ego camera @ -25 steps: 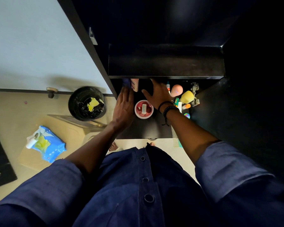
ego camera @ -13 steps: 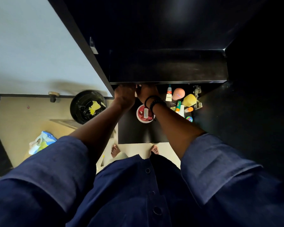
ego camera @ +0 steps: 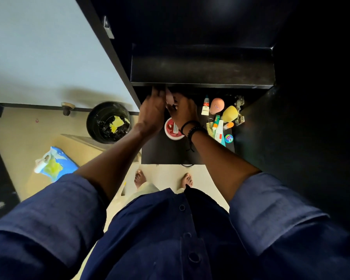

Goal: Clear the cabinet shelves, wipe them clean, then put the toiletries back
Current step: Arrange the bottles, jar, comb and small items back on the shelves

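Both my hands reach to the back left of the lower cabinet shelf (ego camera: 162,152), just under the front edge of the upper shelf (ego camera: 202,65). A pale pink bottle (ego camera: 168,98) stands between them; my right hand (ego camera: 185,113) curls its fingers against it. My left hand (ego camera: 152,110) lies beside the bottle, its fingertips hidden under the upper shelf. A red round tub (ego camera: 172,130) sits below my right wrist. Further right lie a small white tube (ego camera: 205,107), a peach egg-shaped item (ego camera: 216,106), a yellow sponge (ego camera: 229,113) and a white tube (ego camera: 219,133).
A black bin (ego camera: 108,122) holding yellow scraps stands on the floor to the left. Nearer me on the left lies a blue wipes pack (ego camera: 53,166). The open dark cabinet door with its hinge (ego camera: 239,102) is on the right. My bare feet are below the shelf edge.
Both hands moved deeper under the upper shelf and closed in together around the pink bottle. The camera leaned in closer over the shelf.
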Demonstrator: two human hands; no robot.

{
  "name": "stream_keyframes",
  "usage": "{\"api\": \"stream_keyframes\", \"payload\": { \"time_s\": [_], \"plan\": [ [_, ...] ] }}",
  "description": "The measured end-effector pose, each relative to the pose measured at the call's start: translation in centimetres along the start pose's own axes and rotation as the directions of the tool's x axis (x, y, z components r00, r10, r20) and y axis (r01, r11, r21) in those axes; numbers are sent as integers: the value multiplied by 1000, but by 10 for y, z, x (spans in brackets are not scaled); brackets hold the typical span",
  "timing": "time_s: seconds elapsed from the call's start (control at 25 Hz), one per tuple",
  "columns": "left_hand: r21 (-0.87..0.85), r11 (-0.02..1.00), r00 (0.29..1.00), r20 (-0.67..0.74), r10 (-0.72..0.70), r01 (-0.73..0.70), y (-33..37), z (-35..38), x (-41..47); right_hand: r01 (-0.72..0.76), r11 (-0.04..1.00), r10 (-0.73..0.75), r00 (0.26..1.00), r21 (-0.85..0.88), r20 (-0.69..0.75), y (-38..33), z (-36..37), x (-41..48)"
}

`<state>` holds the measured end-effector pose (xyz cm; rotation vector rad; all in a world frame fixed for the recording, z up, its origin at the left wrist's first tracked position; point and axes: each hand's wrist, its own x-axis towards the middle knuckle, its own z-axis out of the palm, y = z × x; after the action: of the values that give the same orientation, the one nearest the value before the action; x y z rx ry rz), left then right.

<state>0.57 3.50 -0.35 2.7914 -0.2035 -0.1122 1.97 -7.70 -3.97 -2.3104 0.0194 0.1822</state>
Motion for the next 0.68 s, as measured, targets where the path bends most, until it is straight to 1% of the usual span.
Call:
{"api": "stream_keyframes", "payload": {
  "time_s": [0.2, 0.36, 0.52, 0.68],
  "plan": [
    [-19, 1000, 996, -84, 20, -21, 20, 4, -32, 74, 994, -66, 993, 76, -96, 14, -11, -41],
    [-47, 995, 985, -153, 82, -90, 32, -13, -53, 200, 970, -171, 966, 139, -196, 4, -35, -65],
    [-179, 964, 964, -216, 154, -194, 37, -56, -68, 299, 928, -227, 927, 222, -299, -20, -63, -86],
    [-317, 922, 952, -277, 132, -220, 35, -101, -89, 367, 892, -280, 906, 263, -317, -65, -82, -113]
  ]
}}
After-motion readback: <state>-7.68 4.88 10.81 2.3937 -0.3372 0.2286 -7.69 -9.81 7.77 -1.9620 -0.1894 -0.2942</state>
